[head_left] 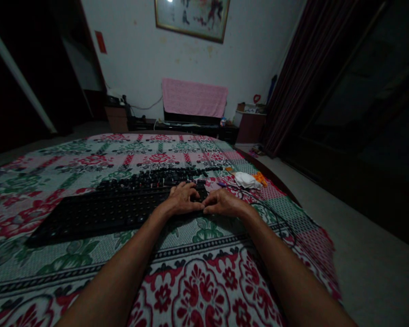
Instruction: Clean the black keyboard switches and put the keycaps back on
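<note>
A black keyboard (95,213) lies across a bed covered with a red, green and white flowered sheet (197,272). Behind it lies a row of loose black keycaps (157,177). My left hand (182,199) rests on the keyboard's right end with its fingers curled, pinching at something I cannot make out. My right hand (223,203) sits just to the right of it, fingertips meeting the left hand's, fingers bent and closed together. A black cable (276,218) runs off to the right of my right wrist.
A crumpled white cloth (246,180) and an orange item (261,178) lie near the bed's right edge. Beyond the bed stand a pink-draped TV (194,97), low cabinets (117,118), and a dark curtain (300,77). Bare floor (354,236) is on the right.
</note>
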Demonstrator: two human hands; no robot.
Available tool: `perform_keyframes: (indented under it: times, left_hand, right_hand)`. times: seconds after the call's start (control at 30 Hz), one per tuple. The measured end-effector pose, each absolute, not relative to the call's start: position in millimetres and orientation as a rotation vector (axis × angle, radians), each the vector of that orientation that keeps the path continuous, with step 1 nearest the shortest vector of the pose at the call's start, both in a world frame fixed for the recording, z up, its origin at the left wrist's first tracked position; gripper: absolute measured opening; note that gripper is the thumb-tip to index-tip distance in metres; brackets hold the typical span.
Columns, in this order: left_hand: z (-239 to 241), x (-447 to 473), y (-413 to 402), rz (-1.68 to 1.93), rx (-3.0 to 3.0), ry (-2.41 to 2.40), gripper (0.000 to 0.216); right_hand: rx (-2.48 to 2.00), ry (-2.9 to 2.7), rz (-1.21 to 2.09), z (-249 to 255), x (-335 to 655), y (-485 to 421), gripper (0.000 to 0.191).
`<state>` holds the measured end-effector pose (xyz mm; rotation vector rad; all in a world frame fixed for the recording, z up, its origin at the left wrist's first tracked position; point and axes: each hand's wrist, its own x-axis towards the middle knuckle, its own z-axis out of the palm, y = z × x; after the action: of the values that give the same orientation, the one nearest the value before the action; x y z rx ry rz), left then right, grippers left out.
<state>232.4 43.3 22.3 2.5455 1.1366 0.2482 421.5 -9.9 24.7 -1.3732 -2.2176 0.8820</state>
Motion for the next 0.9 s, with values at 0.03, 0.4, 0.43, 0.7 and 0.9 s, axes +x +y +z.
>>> perform_keyframes:
  times: [0.03,0.4,0.43,0.7,0.9]
  left_hand:
    - [22,233,43,0.246,2.546,1.144,0.047]
    - [22,237,40,0.252,2.495,1.211,0.044]
    - [22,237,40,0.251,2.485,1.219,0.043]
    - [20,238,42,0.238,2.485,1.231,0.044]
    - [19,239,41,0.245,2.520,1.244,0.045]
  right_hand:
    - [-1.363,-2.220,0.882,25,422,-10,0.024]
    - [-1.285,-2.252,0.893,34,422,-12,0.022]
    - [-1.296,-2.235,0.915,34,421,-12,0.023]
    - [-1.359,-2.065,1.037,26,426,-10,0.028]
    - [-1.310,-2.067,1.009,13,427,-2,0.023]
